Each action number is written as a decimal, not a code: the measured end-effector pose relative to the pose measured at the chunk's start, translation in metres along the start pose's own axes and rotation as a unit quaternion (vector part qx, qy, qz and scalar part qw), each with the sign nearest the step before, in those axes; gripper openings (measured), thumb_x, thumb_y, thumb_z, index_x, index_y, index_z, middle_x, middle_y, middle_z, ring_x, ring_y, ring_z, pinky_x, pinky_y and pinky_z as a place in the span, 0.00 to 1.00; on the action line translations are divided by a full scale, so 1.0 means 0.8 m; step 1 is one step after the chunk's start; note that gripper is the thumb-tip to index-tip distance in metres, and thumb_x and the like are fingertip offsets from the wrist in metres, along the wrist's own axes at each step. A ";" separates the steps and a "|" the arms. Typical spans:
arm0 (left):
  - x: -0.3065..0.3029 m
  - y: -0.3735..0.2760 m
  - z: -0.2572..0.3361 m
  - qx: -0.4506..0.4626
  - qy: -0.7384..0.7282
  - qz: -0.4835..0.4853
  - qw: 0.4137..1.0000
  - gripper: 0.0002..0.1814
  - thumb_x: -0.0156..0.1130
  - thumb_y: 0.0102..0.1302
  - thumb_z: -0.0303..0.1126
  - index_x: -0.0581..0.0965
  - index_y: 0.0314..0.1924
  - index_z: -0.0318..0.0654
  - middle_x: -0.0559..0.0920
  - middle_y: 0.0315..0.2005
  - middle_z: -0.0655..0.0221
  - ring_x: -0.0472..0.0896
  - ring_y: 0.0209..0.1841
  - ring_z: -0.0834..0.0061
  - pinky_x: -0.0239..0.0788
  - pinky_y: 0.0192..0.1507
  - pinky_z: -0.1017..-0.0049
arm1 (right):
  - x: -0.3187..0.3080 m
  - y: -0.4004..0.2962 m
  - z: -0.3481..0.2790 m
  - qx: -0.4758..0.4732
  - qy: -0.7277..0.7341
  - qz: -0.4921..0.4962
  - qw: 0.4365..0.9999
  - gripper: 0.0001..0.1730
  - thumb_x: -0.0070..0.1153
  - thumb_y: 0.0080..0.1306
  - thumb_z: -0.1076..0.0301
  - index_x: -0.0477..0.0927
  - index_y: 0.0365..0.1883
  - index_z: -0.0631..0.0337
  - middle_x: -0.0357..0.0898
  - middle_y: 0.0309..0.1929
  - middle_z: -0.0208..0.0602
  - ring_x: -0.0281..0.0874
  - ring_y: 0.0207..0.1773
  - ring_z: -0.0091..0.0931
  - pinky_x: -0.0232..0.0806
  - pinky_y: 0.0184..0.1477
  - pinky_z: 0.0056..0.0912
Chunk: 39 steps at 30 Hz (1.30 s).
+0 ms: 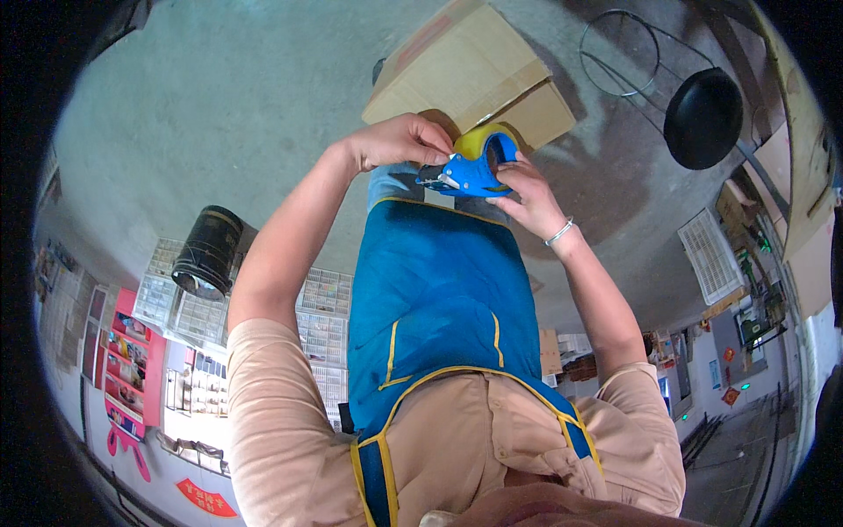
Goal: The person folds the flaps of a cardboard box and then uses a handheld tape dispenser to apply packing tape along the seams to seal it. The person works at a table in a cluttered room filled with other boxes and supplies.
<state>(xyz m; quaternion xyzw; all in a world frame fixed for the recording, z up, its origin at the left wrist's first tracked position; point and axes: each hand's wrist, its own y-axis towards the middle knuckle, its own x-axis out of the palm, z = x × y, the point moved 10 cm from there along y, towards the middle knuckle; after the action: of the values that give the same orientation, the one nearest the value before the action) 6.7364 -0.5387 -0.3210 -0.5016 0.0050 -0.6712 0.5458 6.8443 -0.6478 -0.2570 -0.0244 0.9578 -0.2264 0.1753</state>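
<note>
A blue tape gun [469, 176] with a roll of yellowish packing tape [471, 139] is held in front of my apron. My right hand [529, 194] grips it, with fingers at the roll's open centre and the frame's lower edge. At the gun's other end, my left hand [403, 140] has its thumb and fingertips near the cutter and the tape; whether they pinch the tape cannot be told. Just beyond the tape gun a brown cardboard box [467, 66] rests on the concrete floor, a flap along its near side. The hands and gun hide part of its near edge.
A round black stool seat [703, 118] with a metal ring frame stands right of the box. To the left is a black bucket [209, 247] beside stacked white crates [323, 296]. A white slatted crate [711, 255] lies at the right.
</note>
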 end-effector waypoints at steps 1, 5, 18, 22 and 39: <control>-0.001 0.003 -0.003 -0.005 -0.017 -0.007 1.000 0.10 0.66 0.63 0.27 0.84 0.44 0.34 0.82 0.46 0.68 0.78 0.48 0.76 0.69 0.54 0.76 | 0.001 0.000 0.002 0.006 0.011 -0.002 1.000 0.18 0.69 0.53 0.67 0.80 0.41 0.61 0.80 0.46 0.45 0.76 0.54 0.41 0.54 0.70 0.54; 0.000 0.009 -0.010 -0.017 -0.062 -0.036 0.997 0.09 0.67 0.62 0.28 0.84 0.42 0.34 0.83 0.42 0.69 0.78 0.46 0.77 0.68 0.54 0.76 | 0.007 -0.003 0.010 0.022 0.052 -0.011 0.998 0.19 0.70 0.52 0.67 0.80 0.42 0.61 0.80 0.45 0.45 0.76 0.53 0.42 0.52 0.72 0.54; -0.010 0.005 0.021 -0.021 0.098 -0.027 0.995 0.07 0.61 0.69 0.30 0.80 0.39 0.34 0.81 0.34 0.76 0.76 0.40 0.84 0.70 0.46 0.78 | 0.008 0.002 0.027 0.118 0.116 -0.085 0.983 0.23 0.68 0.57 0.60 0.78 0.46 0.63 0.78 0.46 0.47 0.75 0.52 0.40 0.61 0.64 0.44; -0.017 0.006 0.005 -0.008 0.038 -0.032 0.999 0.07 0.60 0.69 0.31 0.79 0.42 0.36 0.81 0.35 0.76 0.76 0.39 0.84 0.70 0.45 0.78 | -0.003 0.004 0.029 0.152 0.125 -0.082 0.977 0.25 0.66 0.58 0.56 0.77 0.47 0.64 0.77 0.47 0.48 0.75 0.52 0.41 0.66 0.56 0.41; -0.040 0.033 -0.004 -0.007 -0.095 0.063 0.993 0.09 0.56 0.68 0.25 0.79 0.46 0.35 0.82 0.35 0.76 0.76 0.39 0.87 0.68 0.43 0.84 | -0.018 0.000 0.050 0.187 0.143 -0.025 0.972 0.25 0.67 0.56 0.56 0.76 0.43 0.66 0.76 0.40 0.40 0.74 0.45 0.32 0.67 0.49 0.35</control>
<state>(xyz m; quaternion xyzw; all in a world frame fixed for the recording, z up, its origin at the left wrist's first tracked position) 6.7502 -0.5273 -0.3581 -0.5655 -0.0104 -0.5845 0.5818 6.8715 -0.6632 -0.2855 0.0178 0.9127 -0.4071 0.0320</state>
